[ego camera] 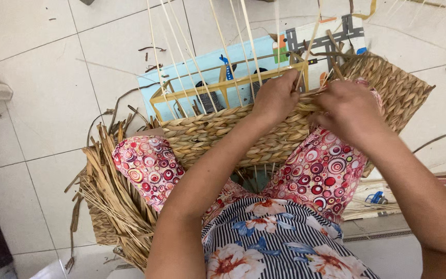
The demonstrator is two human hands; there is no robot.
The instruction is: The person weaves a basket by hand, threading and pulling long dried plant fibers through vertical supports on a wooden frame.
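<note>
A half-woven straw basket (218,135) rests against my knees, built on a yellow metal frame (192,95) with thin pale uprights (181,49) rising from it. My left hand (277,95) grips the top edge of the woven wall by a frame bar. My right hand (349,108) pinches the straw braid at the rim just to the right. Both hands sit close together on the weaving edge.
A bundle of dry straw strands (112,199) lies on the floor at my left thigh. A light blue printed mat (207,67) lies under the basket on white tiles (37,93). A blue clip (377,198) and more straw lie at the right.
</note>
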